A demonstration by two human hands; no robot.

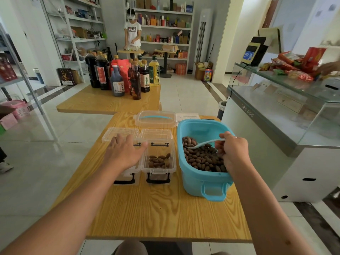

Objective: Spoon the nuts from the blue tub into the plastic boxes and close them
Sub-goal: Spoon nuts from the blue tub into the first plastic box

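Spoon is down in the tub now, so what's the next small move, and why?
Probably scoop and lift: the spoon, held by the right hand, lies among the nuts in the tub, and the open box holds only a few.

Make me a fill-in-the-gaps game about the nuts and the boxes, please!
1. The right hand holds a spoon inside the ____ tub.
2. The plastic box with nuts has its lid ____.
3. The left hand rests on the other plastic box, with its fingers ____.
4. The tub's clear lid lies on the wooden ____, behind the boxes.

Missing words: blue; open; straight; table
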